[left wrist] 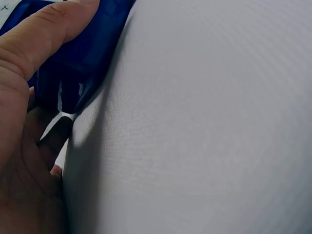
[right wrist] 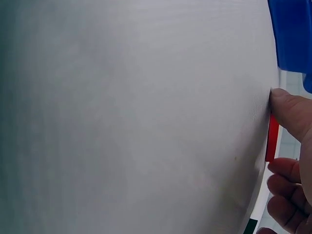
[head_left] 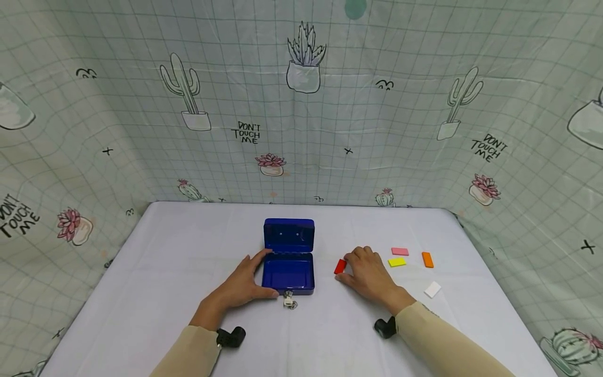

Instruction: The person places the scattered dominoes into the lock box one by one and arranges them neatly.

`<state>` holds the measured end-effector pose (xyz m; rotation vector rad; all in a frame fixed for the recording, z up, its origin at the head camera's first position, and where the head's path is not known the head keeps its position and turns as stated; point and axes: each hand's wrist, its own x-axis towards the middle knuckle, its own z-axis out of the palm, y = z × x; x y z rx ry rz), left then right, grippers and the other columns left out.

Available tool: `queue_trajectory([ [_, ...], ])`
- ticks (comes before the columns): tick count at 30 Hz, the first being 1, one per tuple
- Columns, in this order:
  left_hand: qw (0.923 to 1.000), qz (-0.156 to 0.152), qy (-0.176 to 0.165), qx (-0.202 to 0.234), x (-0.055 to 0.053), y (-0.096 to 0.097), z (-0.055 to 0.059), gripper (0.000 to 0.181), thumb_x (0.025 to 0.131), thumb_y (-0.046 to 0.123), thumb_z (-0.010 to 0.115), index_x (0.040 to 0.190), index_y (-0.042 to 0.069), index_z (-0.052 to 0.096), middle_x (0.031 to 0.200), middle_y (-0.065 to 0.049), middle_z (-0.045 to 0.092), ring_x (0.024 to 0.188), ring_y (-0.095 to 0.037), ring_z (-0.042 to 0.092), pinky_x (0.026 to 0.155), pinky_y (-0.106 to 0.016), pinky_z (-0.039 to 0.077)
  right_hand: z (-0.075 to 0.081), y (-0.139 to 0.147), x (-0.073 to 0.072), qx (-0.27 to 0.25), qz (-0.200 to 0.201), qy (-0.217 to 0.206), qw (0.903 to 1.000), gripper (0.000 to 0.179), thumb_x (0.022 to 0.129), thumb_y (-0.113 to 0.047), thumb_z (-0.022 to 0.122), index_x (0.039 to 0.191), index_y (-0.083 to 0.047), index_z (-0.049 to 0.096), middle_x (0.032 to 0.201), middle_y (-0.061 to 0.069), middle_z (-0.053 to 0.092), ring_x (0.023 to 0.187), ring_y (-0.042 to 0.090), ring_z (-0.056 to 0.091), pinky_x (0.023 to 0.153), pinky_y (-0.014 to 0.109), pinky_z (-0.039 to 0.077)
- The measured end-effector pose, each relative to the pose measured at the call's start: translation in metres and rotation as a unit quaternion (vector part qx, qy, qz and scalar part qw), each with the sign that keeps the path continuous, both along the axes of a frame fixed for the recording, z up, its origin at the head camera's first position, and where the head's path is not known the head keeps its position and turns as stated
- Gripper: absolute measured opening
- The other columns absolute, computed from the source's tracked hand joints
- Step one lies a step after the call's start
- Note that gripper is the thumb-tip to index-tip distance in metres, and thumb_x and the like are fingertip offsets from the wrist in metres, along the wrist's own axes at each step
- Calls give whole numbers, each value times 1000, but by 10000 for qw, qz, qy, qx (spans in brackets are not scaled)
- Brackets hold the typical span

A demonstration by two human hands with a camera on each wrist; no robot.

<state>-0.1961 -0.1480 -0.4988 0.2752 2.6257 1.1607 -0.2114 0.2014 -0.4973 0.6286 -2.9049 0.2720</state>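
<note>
A blue metal cash box [head_left: 288, 287] stands on the table with its lid [head_left: 289, 235] raised. My left hand [head_left: 242, 283] grips it along its left side, thumb at the front edge and fingers toward the back; the left wrist view has the thumb [left wrist: 46, 36] lying over the box. At its front hangs a lock with keys [head_left: 289, 300]. To the right, my right hand [head_left: 368, 271] holds a small flat red block [head_left: 340, 266] between thumb and fingers. In the right wrist view, the red block [right wrist: 272, 139] shows between thumb and forefinger, low at the tabletop.
Right of my right hand lie a pink block [head_left: 400, 251], a yellow block [head_left: 397, 262], an orange block [head_left: 427, 259] and a white block [head_left: 432, 289]. White cloth covers the table [head_left: 188, 251]. A patterned curtain [head_left: 348, 115] rises behind it and along both sides.
</note>
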Motion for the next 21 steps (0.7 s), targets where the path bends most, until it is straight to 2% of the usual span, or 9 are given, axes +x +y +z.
queue_trajectory([
  [21,9999,-57,-102,46,1,0,5,115,74,45,95,167,28,30,172,-26,24,160,-54,11,116,-83,21,1,1,1,-17,9,-78,10000,42,91,-39,83,112,-4,73,109,10,68,103,29,57,88,45,49],
])
